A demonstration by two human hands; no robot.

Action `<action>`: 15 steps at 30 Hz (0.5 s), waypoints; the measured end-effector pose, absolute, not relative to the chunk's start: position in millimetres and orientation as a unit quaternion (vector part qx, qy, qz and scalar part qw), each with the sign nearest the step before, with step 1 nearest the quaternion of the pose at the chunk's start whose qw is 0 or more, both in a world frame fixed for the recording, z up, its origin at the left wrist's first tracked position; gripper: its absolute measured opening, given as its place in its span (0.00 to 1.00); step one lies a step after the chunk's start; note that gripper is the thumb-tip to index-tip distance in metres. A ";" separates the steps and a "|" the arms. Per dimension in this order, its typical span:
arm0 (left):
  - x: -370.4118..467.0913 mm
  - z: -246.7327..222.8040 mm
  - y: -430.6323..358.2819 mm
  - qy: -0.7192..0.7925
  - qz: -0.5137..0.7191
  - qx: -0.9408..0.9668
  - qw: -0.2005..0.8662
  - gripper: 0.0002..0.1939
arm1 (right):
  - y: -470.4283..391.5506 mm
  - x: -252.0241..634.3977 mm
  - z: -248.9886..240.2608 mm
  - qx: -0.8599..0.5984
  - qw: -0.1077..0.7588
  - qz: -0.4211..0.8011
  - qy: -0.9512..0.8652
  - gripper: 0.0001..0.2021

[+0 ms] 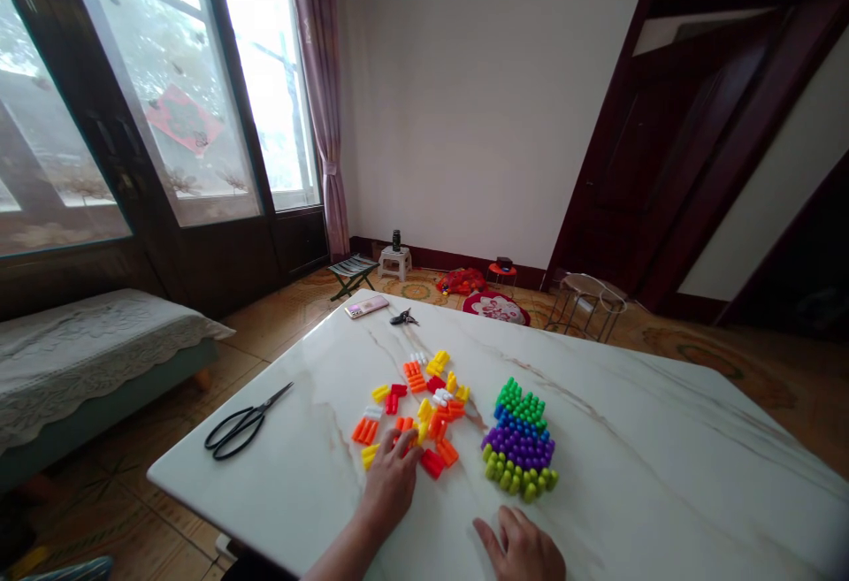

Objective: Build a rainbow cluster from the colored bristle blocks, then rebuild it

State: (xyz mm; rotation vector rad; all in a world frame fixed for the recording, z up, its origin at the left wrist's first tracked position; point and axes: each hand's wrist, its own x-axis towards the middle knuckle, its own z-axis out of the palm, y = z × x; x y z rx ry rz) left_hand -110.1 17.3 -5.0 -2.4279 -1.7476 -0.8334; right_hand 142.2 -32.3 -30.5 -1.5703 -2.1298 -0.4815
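Nearest us, at five o'clock from the warm-coloured pile, our right hand rests at the table's near side, thumb held apart from the loosely curled fingers. At six to seven o'clock, our left hand reaches in, its fingers slightly spread over the orange, yellow, red and white plastic pieces; we cannot tell whether they pinch one. These pieces lie loosely grouped, mid-table before us. At three to four o'clock, green, blue, purple and olive plastic pieces stand packed in rows, apart from the pile. Black-handled scissors lie at nine o'clock, tips pointing away, with a pink phone at eleven and small dark clippers at twelve.

We see brown veins across the glossy white marble-look tabletop. Beyond it, patterned tiles cover the floor. A lace-covered bench sits at ten o'clock, below dark-framed glass doors; a mauve curtain hangs at eleven. At twelve, a white stool carries a dark jar near the pale wall. A dark red door stands at one to two.
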 end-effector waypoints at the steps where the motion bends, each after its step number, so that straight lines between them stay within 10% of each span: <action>1: -109.9 -3.7 17.0 -0.562 -0.267 -0.783 0.017 0.17 | -33.2 141.7 -29.2 -0.573 0.222 -0.171 -0.770 0.22; 15: -110.6 4.3 15.0 -0.551 -0.277 -0.787 -0.005 0.17 | -39.7 137.0 -15.7 -0.618 0.190 -0.119 -0.754 0.19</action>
